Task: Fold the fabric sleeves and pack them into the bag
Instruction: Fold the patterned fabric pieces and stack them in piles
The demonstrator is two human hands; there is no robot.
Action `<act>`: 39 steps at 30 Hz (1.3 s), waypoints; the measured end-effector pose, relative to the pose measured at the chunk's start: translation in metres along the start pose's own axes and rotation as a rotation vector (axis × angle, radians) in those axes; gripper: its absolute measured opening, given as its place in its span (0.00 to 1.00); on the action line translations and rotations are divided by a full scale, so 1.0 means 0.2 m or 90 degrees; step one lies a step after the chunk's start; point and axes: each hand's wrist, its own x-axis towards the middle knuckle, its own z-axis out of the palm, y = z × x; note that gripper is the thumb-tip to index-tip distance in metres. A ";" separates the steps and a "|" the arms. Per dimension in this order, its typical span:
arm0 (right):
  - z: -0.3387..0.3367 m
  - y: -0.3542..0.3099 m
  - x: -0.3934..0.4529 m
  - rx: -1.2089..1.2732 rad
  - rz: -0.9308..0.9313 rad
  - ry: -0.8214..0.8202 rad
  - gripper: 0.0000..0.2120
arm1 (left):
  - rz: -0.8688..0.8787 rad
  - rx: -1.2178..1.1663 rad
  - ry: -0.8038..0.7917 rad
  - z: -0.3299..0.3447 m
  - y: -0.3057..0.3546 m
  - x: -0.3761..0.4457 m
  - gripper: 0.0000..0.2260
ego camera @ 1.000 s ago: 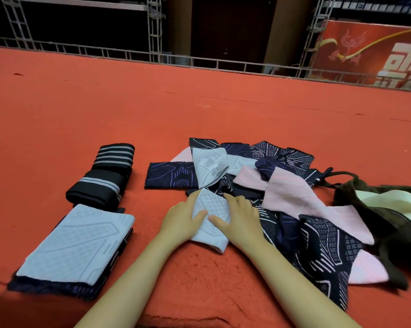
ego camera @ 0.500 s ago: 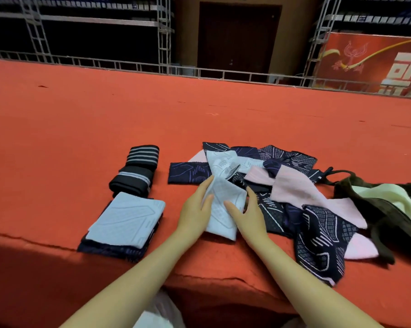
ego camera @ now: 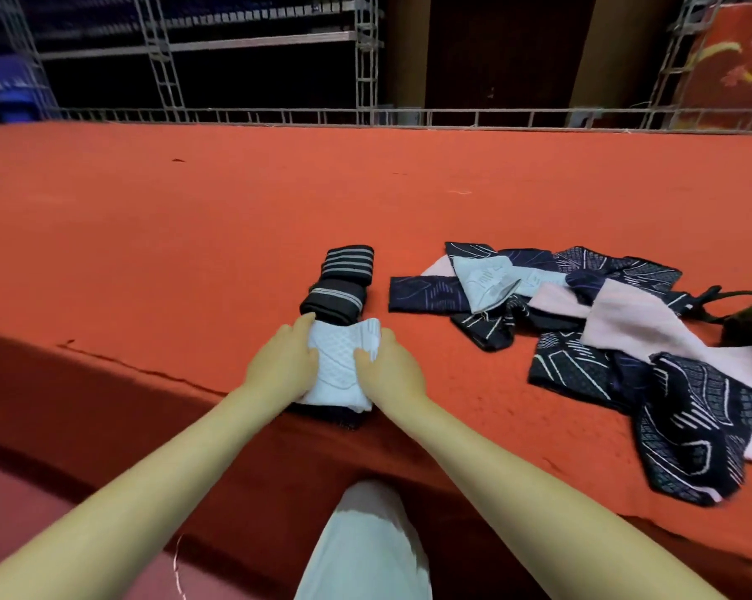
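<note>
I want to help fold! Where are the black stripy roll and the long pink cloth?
Black striped fabric roll [ego camera: 339, 281], head view, on its middle.
Long pink fabric sleeve [ego camera: 638, 324], head view, on its wide middle.

Folded sleeve moves from the loose heap to the stack

We carry the folded pale blue sleeve left, away from the loose pile, and now our left hand and right hand flank it on the folded stack near the desk edge.
</note>
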 end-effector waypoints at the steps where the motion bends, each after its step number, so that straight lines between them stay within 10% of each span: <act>1: 0.01 0.01 -0.02 -0.059 0.004 0.007 0.21 | 0.003 0.059 -0.004 0.04 -0.02 -0.02 0.24; 9: -0.39 0.23 0.00 0.030 -0.005 0.108 0.18 | 0.207 0.054 0.220 -0.02 0.22 0.04 0.19; 18: -1.10 0.71 0.06 -0.103 0.051 0.384 0.15 | 0.307 -0.232 0.057 0.25 0.90 0.09 0.14; 32: -1.11 1.29 -0.14 -0.246 0.098 0.417 0.09 | 0.151 -0.458 -0.209 0.83 1.75 0.32 0.29; 39: -1.10 1.30 -0.12 -0.212 0.067 0.450 0.09 | 0.211 -0.601 -0.065 0.77 1.79 0.30 0.22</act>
